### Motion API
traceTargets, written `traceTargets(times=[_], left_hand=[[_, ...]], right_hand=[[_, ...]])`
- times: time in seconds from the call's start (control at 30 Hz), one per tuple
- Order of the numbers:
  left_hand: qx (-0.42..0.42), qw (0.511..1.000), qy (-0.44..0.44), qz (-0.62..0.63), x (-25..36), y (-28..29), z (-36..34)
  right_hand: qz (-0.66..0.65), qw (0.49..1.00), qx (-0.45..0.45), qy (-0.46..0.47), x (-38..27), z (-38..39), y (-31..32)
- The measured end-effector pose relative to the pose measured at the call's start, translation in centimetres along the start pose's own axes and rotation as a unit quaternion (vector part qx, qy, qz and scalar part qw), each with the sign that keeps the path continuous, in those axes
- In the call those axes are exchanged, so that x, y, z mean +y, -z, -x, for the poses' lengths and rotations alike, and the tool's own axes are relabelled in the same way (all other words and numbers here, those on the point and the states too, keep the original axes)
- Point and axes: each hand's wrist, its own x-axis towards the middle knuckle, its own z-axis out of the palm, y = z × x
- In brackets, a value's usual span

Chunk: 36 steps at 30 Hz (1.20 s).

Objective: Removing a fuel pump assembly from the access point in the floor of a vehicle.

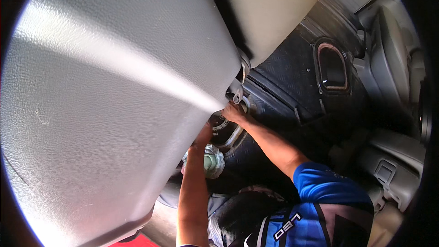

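Both my arms reach to an oval opening with a worn metal rim [238, 133] in a dark vehicle floor. A dark rounded part with pale markings [222, 128] lies inside it. My right hand [234, 112] is at the far side of the opening, its fingers curled, just below a small metal bracket [238, 96]; what it grips is hidden. At the near left side is my left hand [204, 133], its fingers mostly covered by a large grey textured panel [114, 100]. Beside my left forearm sits a pale green object in crinkled clear wrapping [212, 161].
The grey panel fills the left, with a beige panel [274, 9] behind it. Farther right, the black ribbed floor [283, 68] has a second framed oval opening [333, 68]. Grey seats [391, 55] and a seat part with a square latch [385, 172] stand at the right.
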Motion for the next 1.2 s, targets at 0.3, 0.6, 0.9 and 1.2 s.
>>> traceTargets(times=[0.3, 0.6, 0.9, 1.2], left_hand=[[0.099, 0.979, -0.037, 0.175, -1.9, 1.9, 1.8], [0.112, 0.974, -0.035, 0.194, -2.2, 1.4, 2.8], [-0.088, 0.988, 0.075, 0.1, 0.7, 5.7, 3.2], [-0.038, 0.999, -0.025, 0.005, 2.1, 3.2, 2.2]], right_hand=[[0.668, 0.704, 0.014, 0.242, -0.5, 1.6, 2.5], [0.149, 0.981, 0.069, -0.105, -2.9, 4.8, 5.5], [0.077, 0.986, 0.117, -0.087, -1.9, 8.9, 13.7], [0.053, 0.801, 0.435, -0.408, 17.3, 14.7, 24.4]])
